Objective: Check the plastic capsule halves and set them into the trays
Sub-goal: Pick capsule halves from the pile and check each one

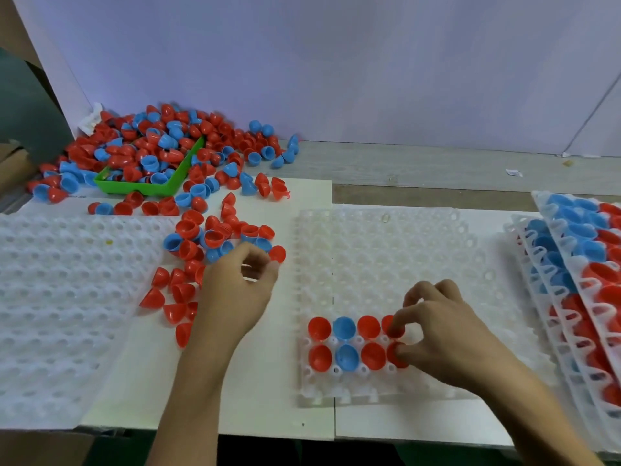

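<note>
The right hand [447,334] sits low and right of the middle of the frame, over the middle tray [386,264]. Its curled fingers cover the fourth pocket in both filled rows, so only slivers of two red halves [391,326] show there. I cannot tell if it pinches them or only touches them. Beside them, three red-blue-red halves [344,341] sit in each row, open side up.

The left hand [240,284] is in the middle of the frame, at the edge of the loose pile [215,237] of red and blue halves. Its thumb and fingers curl into a ring around something pale and blurry. What it is cannot be made out.

Most of the middle tray is bare pockets, above and to the right of the filled ones. It lies across the seam of two white boards [262,391], with a bare strip of board between it and the loose halves.

A bigger heap [161,142] in the upper left buries most of a green bin [148,188]. At the left edge, another white tray [60,297] is cut off. At the right edge, stacked full trays [578,264] lean and are cut off too.
</note>
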